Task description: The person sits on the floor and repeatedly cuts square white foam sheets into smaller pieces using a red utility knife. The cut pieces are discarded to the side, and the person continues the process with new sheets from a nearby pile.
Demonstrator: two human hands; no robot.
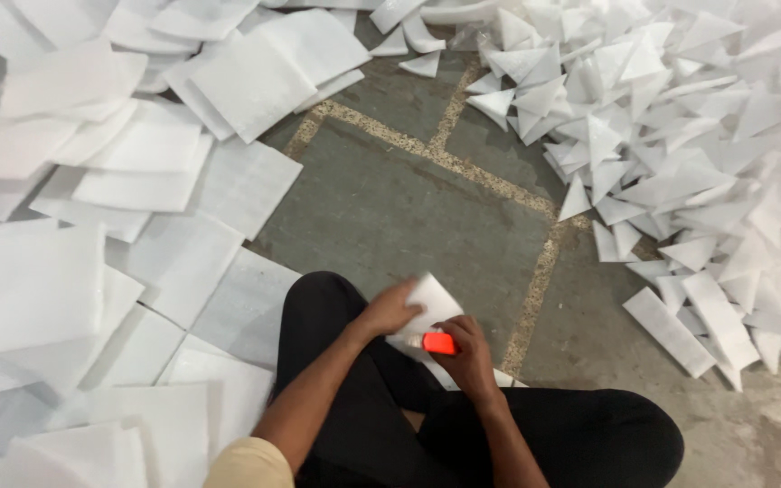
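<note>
White foam sheet (431,303) sits right over the knees, pinched by the left hand (389,312) along its left edge, fingers curled tight on it. The right hand (468,354) is closed around an orange cutter (438,343), pressed against the sheet's lower edge, just beside the left hand. Both hands work above the person's black trousers (580,425), legs folded on the floor.

Straight ahead there's a bare patch of grey stone floor (409,208), crossed by pale gritty joints, and that's the only open room in view. On the left, a spread of big square sheets (137,181) overlaps all the way up to the knee, edges touching the trouser leg. On the right, a heap of small cut triangles (680,117) runs from the far edge down along the side, with a few long strips (671,333) lying loose near the right knee. The bare patch narrows at the top, where sheets and triangles nearly meet.
</note>
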